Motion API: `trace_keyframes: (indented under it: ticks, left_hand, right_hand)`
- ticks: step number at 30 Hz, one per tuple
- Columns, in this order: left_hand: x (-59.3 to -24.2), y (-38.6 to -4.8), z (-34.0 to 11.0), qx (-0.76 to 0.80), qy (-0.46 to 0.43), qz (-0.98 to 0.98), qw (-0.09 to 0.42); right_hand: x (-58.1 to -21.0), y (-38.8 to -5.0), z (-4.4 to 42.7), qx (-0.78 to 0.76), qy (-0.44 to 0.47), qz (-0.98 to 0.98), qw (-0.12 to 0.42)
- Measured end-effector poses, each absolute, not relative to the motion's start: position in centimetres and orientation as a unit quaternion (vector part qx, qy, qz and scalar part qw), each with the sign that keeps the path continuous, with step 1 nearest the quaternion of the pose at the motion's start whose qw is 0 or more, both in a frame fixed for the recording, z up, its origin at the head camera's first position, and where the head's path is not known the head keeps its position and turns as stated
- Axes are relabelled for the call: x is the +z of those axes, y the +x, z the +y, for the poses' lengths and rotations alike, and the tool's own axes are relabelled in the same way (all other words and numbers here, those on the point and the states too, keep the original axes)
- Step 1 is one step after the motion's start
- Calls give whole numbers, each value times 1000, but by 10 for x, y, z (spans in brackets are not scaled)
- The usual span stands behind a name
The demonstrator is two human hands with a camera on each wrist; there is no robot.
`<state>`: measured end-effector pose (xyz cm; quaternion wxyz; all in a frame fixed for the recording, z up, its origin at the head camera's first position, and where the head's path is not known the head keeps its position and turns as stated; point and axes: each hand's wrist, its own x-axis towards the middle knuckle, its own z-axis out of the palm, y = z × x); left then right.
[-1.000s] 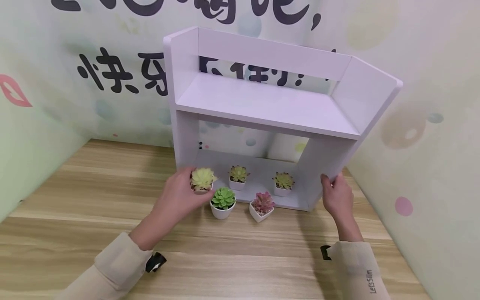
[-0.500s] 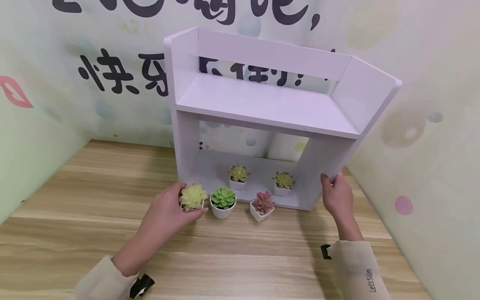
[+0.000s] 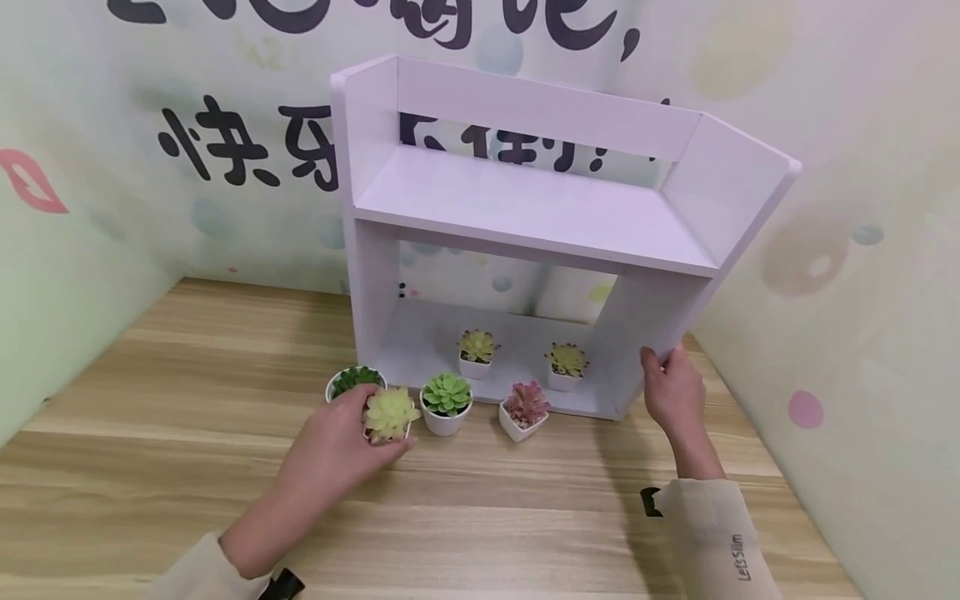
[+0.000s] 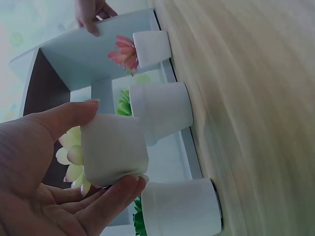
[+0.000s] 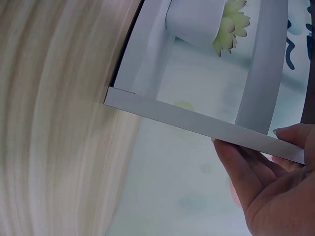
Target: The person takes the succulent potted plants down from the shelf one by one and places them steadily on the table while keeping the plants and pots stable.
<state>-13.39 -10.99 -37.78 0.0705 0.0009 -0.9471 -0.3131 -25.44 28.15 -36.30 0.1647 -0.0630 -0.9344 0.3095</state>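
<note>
1. The shelf (image 3: 517, 196) is made of smooth white board in two tiers, and is stood on a table (image 3: 450, 525) streaked with wood grain.
2. The yellow plant (image 3: 391, 413) is shaped as a rosette of pointed leaves; its white pot (image 4: 114, 150) is matte and squarish, with rounded corners.
3. That pot is pinched by the left hand (image 3: 330, 448), with the thumb on one side and fingertips on the other. It is held just above the table, in front of the shelf's left end.
4. The right panel (image 3: 660, 308) of the shelf is gripped low down by the right hand (image 3: 677, 400), its edge being caught between thumb and fingers. Both arms are stretched forward in pale sleeves (image 3: 723, 533).
5. In the lower tier, a second yellow plant (image 3: 477, 344) and a third yellow plant (image 3: 567, 359) are set upright in small white pots (image 3: 565, 383).
6. Before the shelf, a green plant (image 3: 446, 393) is contained in a round pot (image 3: 444, 426), and a red plant (image 3: 527, 402) in an angular pot (image 3: 520, 429), among what appears to be gravel.
7. At the left, a dark plant (image 3: 355, 378) is partly hidden by the left hand.
</note>
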Motion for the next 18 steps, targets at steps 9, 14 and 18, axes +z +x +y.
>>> trace_keyframes:
  ticks: [9, 14, 18]
  left_hand:
    - [-387, -131, -111, -304, 2, -952, 47]
    - [-396, -129, -113, -303, -1, -952, 50]
    - [-402, -129, -115, -299, 2, -953, 57]
  right_hand:
    - [-363, -254, 280, 306, -61, -934, 176]
    - [-363, -254, 280, 306, -59, -933, 179]
    - [-364, -254, 280, 303, -58, -933, 186]
